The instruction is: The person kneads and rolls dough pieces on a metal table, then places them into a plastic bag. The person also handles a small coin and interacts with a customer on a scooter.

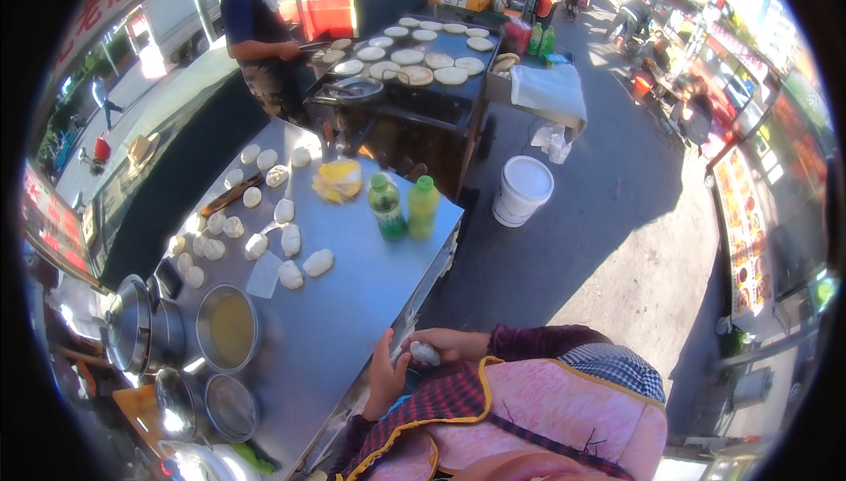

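My right hand (456,345) has its fingers curled round a small pale lump of dough (424,353) at the near edge of the metal table (344,309). Beside it, my left hand (385,378) is raised with the thumb apart from the fingers; whether it touches the dough I cannot tell. Several dough pieces (318,262) lie across the left half of the tabletop. Among them are a wooden rolling pin (231,195) and a translucent flat scraper (264,275). Two green-capped bottles (422,209) stand near the far right corner, next to a yellow-and-white plastic bag (338,181).
A metal bowl of yellowish liquid (228,332), a lidded pot (129,326) and another bowl (231,408) stand at left. Beyond the table, a person (261,38) stands at a griddle (456,96) bearing several flatbreads (416,75). A white lidded bucket (522,191) sits on the pavement.
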Tool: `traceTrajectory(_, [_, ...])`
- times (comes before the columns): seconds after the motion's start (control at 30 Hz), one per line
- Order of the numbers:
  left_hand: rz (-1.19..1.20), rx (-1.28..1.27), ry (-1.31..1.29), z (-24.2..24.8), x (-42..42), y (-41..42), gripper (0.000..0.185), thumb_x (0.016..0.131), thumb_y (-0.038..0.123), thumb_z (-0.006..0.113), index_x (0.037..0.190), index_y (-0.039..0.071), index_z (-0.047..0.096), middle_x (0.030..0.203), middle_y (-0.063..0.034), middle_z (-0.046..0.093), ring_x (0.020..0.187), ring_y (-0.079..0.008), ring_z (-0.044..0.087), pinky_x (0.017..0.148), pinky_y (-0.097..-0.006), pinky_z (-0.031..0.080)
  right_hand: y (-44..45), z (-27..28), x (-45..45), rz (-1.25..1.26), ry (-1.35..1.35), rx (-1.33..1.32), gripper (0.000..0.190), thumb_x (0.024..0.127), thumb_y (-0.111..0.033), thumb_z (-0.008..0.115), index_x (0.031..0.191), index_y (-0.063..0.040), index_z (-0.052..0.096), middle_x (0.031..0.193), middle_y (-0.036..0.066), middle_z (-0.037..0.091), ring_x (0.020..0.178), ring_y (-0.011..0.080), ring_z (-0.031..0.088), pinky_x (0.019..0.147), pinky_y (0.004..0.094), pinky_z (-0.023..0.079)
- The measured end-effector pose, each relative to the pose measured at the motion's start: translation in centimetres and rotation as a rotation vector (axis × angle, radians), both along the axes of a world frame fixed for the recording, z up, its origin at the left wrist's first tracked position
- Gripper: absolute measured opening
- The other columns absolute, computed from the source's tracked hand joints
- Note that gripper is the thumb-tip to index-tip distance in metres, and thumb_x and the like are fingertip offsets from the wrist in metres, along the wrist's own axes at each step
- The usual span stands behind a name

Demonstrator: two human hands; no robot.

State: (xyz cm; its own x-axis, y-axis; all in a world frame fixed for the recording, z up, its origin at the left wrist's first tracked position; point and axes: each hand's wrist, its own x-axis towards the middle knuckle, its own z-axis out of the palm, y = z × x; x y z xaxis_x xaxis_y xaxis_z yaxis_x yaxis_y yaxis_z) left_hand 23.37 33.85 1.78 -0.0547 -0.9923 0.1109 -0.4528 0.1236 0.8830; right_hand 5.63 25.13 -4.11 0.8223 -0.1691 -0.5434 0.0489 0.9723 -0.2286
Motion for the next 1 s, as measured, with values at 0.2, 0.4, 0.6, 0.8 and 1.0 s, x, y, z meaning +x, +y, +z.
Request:
traceTrajectory(0.2, [0.417,0.964,1.006,-14.7,1.3,2.1,0.035,0.091,0.025,0.06,0.114,0.0,0.055,0.11,-0.0129,0.062,0.098,-0.0209,0.06,0.081,-0.0292,0.049,-1.3,-6.7,-2.6,0.101,0.319,-1.097,0.025,0.098,-0.026,0.044,0.099,-0.004,0.056,0.081,0.009,0.06,0.069,0.0193,0.061,0.057,0.0322,0.052])
traceTrajectory(0.4, [0.796,0.399,1.266,-28.6,2.8,-0.6,0.027,0.092,0.027,0.058,0.106,0.004,0.058,0.099,-0.0079,0.063,0.083,-0.0173,0.062,0.072,-0.0298,0.051,-4.6,-10.1,2.6,0.12,0.206,-1.41,0.019,0.096,-0.019,0.045,0.1,-0.004,0.055,0.081,0.01,0.059,0.065,0.018,0.057,0.056,0.0312,0.05])
traceTrajectory(0.6, [1.003,0.68,1.48,-26.2,2.8,-1.1,0.027,0.092,0.028,0.057,0.105,0.004,0.058,0.098,-0.0074,0.063,0.082,-0.017,0.062,0.071,-0.0298,0.051,-5.2,-9.0,4.1,0.376,0.332,-1.554,0.011,0.087,-0.006,0.05,0.094,-0.002,0.059,0.084,0.012,0.058,0.077,0.0159,0.056,0.062,0.0272,0.044])
traceTrajectory(0.8, [1.027,0.723,1.464,-25.7,2.8,-0.6,0.027,0.092,0.029,0.057,0.105,0.005,0.058,0.097,-0.007,0.063,0.081,-0.0166,0.062,0.071,-0.0297,0.051,-6.5,-8.8,4.2,0.764,0.497,-1.585,0.013,0.087,-0.005,0.051,0.098,-0.002,0.058,0.088,0.012,0.06,0.082,0.016,0.058,0.066,0.0267,0.045])
traceTrajectory(1.0, [1.036,0.757,1.462,-25.9,2.6,0.2,0.027,0.093,0.029,0.056,0.104,0.005,0.058,0.095,-0.0065,0.064,0.08,-0.0163,0.062,0.07,-0.0297,0.051,-6.5,-11.2,4.5,0.754,0.529,-1.612,0.014,0.088,-0.007,0.051,0.099,-0.002,0.058,0.089,0.012,0.06,0.081,0.0168,0.058,0.066,0.0278,0.046])
